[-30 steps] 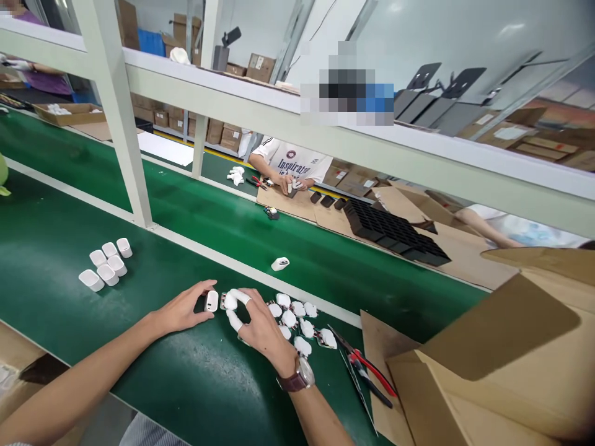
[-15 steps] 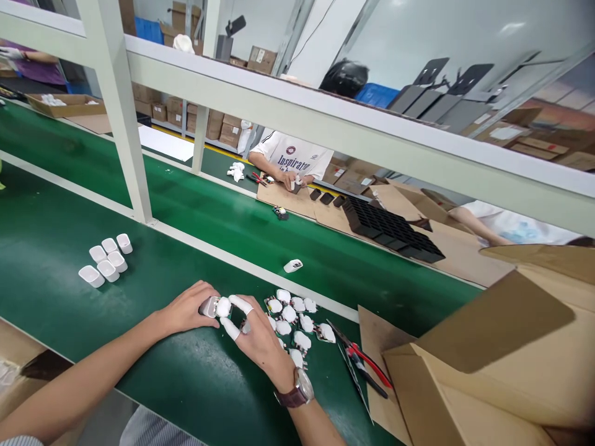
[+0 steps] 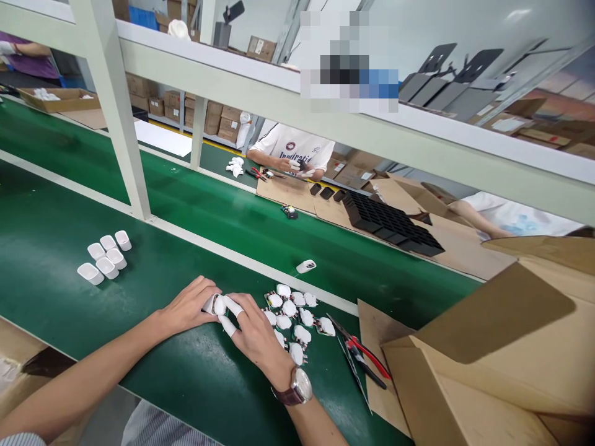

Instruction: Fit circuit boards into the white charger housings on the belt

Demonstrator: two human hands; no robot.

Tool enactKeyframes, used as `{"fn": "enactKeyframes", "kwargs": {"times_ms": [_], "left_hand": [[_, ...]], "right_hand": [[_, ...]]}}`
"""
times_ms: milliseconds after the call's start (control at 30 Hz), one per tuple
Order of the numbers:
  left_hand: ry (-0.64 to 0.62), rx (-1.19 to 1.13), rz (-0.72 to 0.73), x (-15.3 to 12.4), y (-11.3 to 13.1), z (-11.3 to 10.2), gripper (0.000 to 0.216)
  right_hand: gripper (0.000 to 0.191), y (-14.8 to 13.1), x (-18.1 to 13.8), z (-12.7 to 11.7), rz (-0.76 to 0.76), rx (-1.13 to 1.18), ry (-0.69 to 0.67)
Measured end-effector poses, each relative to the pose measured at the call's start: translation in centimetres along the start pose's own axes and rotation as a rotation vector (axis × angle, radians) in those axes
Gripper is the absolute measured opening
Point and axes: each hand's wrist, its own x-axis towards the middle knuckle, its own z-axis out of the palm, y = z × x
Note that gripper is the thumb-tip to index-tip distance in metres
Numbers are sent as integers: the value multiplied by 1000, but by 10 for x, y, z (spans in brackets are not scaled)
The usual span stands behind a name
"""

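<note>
In my left hand (image 3: 191,303) is a small white plastic housing (image 3: 210,305), lying on its side with its open end facing right. My right hand (image 3: 253,331), with white finger cots on thumb and forefinger, pinches a white-topped circuit board (image 3: 220,305) at the mouth of that housing. The board looks partly inside; how deep is hidden by my fingers. Right of my right hand lies a cluster of similar white-topped circuit boards (image 3: 289,308). Several white housings (image 3: 106,267) stand open end up to the left.
Red-and-black pliers (image 3: 367,359) lie on cardboard beside a large open carton (image 3: 446,378) at right. A white unit (image 3: 306,266) sits on the green belt (image 3: 223,210). A co-worker (image 3: 292,145) handles a dark part opposite, near a black tray (image 3: 390,223). A white frame post (image 3: 118,124) rises at left.
My right hand has moved the board left against the housing, closing the gap between them. On the belt, the white unit and a small dark assembly have shifted right.
</note>
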Motion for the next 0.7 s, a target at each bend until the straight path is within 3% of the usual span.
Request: {"fn": "enactKeyframes", "kwargs": {"times_ms": [267, 433, 533, 700], "left_hand": [[-24, -11, 2, 2, 4, 0, 40], [-83, -99, -60, 2, 6, 1, 33], [-105, -167, -88, 3, 4, 2, 36], [-123, -209, -137, 5, 1, 1, 29]], "right_hand": [[33, -6, 3, -7, 9, -76, -110], [45, -5, 1, -6, 64, -2, -74], [34, -6, 0, -3, 39, -5, -30], [27, -7, 5, 1, 38, -37, -136]]}}
